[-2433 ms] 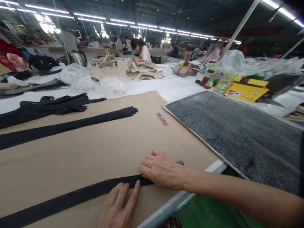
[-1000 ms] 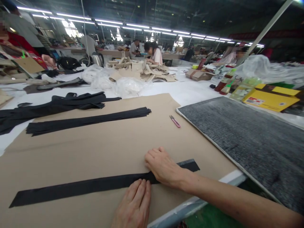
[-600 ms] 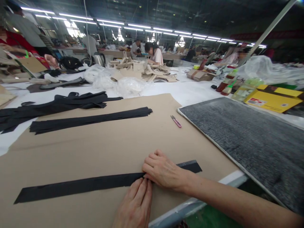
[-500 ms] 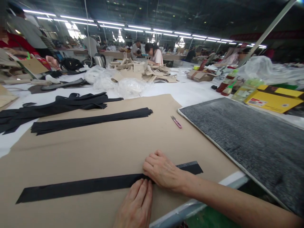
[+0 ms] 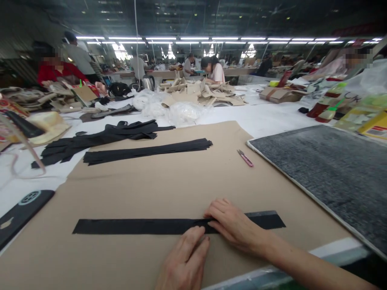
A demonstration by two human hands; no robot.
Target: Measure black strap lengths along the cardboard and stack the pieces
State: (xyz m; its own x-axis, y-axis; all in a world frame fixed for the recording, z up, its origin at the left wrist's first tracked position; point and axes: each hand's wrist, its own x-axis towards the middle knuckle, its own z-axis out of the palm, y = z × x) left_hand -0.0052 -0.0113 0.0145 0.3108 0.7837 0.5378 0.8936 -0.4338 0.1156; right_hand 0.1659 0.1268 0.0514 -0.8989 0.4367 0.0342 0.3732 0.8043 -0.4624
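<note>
A long black fabric strip (image 5: 130,226) lies flat across the brown paper, with a thin greyish band along the far edge of its right end. My right hand (image 5: 234,223) rests on the strip right of its middle, fingers curled over the far edge and thumb against the cloth, closed on it. Just left of that, my left hand (image 5: 189,255) reaches up from the near side, its thumb and fingers drawn together at the strip's near edge. The cloth is slightly puckered between the two hands. What lies under the fingertips is hidden.
Stacked black strips (image 5: 148,151) and a looser pile of strips (image 5: 102,139) lie farther back. Pink thread snips (image 5: 245,158) are on the brown paper (image 5: 169,181). A dark grey board (image 5: 326,173) stands at right, a black item (image 5: 27,217) at left. Other people work beyond.
The view has swung left, so everything sits farther right. My right thumb now shows against the strip, and my left fingertips have come slightly apart from my right hand.
</note>
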